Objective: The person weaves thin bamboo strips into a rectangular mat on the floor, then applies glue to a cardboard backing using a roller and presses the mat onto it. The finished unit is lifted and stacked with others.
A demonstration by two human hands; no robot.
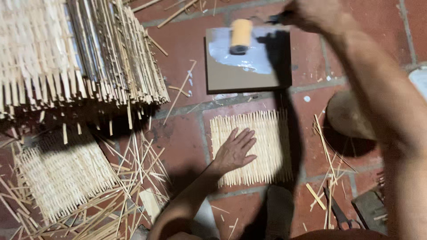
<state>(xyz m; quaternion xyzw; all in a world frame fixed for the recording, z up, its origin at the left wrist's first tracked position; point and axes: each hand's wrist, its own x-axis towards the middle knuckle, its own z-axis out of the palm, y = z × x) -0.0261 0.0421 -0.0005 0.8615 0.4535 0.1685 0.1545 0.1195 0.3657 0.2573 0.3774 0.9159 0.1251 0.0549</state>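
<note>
Down at the frame's centre, the left hand (pixel 235 151) lies flat and open on a woven mat (pixel 267 149) on the brick floor (pixel 182 133). Near the top, the right hand (pixel 307 13) grips a roller (pixel 241 36) resting on a glue-smeared board (pixel 231 75). Stacked mats (pixel 75 53) fill the upper left.

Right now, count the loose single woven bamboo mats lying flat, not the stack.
2. One woven mat lies on the brick floor under the left hand; another mat lies at lower left among loose bamboo strips. The tall stack may hide more.
</note>
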